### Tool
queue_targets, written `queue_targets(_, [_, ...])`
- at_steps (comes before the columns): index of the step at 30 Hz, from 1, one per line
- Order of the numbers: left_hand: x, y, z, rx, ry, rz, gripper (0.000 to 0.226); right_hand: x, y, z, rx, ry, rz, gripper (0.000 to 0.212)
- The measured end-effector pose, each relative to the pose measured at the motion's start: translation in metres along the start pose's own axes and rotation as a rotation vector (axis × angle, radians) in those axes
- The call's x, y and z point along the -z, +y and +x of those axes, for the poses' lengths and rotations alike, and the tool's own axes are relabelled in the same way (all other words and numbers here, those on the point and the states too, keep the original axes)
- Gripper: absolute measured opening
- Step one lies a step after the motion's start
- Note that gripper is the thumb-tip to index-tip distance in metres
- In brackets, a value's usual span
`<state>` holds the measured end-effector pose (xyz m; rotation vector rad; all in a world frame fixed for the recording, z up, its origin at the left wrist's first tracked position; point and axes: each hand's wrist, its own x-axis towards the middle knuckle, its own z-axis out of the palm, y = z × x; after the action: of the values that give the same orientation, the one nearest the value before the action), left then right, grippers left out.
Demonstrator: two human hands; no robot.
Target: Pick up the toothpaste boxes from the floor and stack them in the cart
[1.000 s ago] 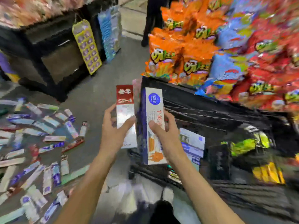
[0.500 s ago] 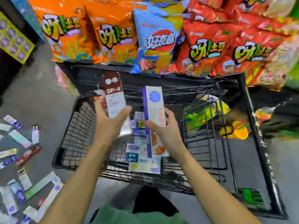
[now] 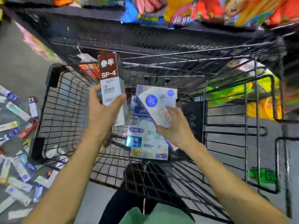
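Observation:
My left hand [image 3: 103, 113] grips a red-and-white toothpaste box marked SP-4 [image 3: 110, 80], held upright over the black wire cart [image 3: 51, 110]. My right hand [image 3: 174, 126] holds a white-and-blue toothpaste box [image 3: 155, 107], tilted to the left above a stack of toothpaste boxes [image 3: 148, 143] lying on the cart's floor. Both hands are inside the cart's rim. Many more toothpaste boxes [image 3: 17, 159] lie scattered on the grey floor to the left of the cart.
Shelves of bright snack bags [image 3: 186, 10] rise just behind the cart. A wire divider [image 3: 205, 118] splits the cart; green and yellow packets [image 3: 229, 92] lie in its right section. My dark trouser leg [image 3: 129, 204] shows below the cart's near edge.
The view has tipped down into the cart and both hands have lowered inside it. The right hand's box has tilted from upright toward the stack.

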<state>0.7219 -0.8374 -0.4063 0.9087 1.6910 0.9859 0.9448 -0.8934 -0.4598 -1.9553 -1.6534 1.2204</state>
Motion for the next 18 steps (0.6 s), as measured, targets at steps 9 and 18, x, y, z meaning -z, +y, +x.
queue_targets(9, [0.002, -0.098, 0.047, -0.133, -0.073, 0.279, 0.036, -0.088, 0.101, 0.051, 0.221, -0.179, -0.456, 0.081])
queue_targets(18, [0.011, -0.133, 0.057, -0.128, -0.199, 0.369, 0.045, -0.124, 0.141, 0.089, 0.352, -0.113, -0.602, 0.078])
